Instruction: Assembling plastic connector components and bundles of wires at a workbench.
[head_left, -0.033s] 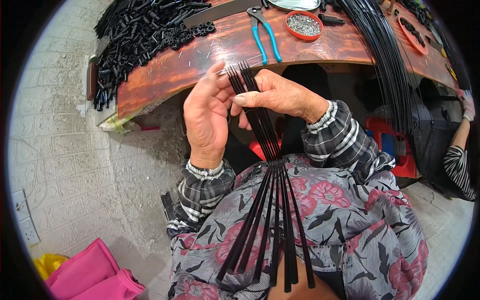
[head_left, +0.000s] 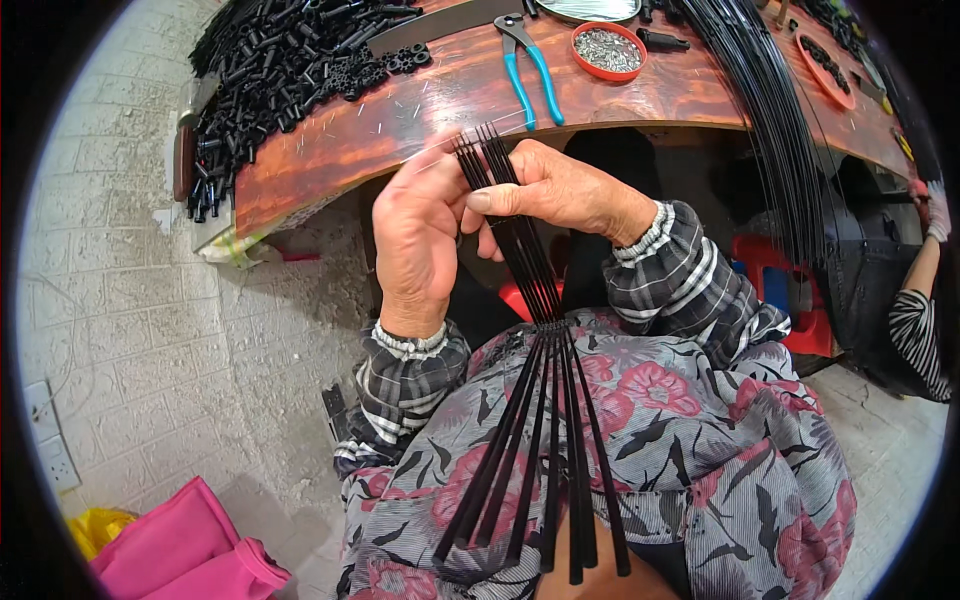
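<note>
Head view: I've got both hands, left & right, closed on black rib bundle near table front edge; mid-gathering, next needs tips evened.

My hands meet just below the table edge, so there is little room above them. Up on the table, a heap of black tubes fills the left, with bare wood between it and the blue pliers. A curtain of black rods hangs down on my right. My left side is open down to the floor.
</note>
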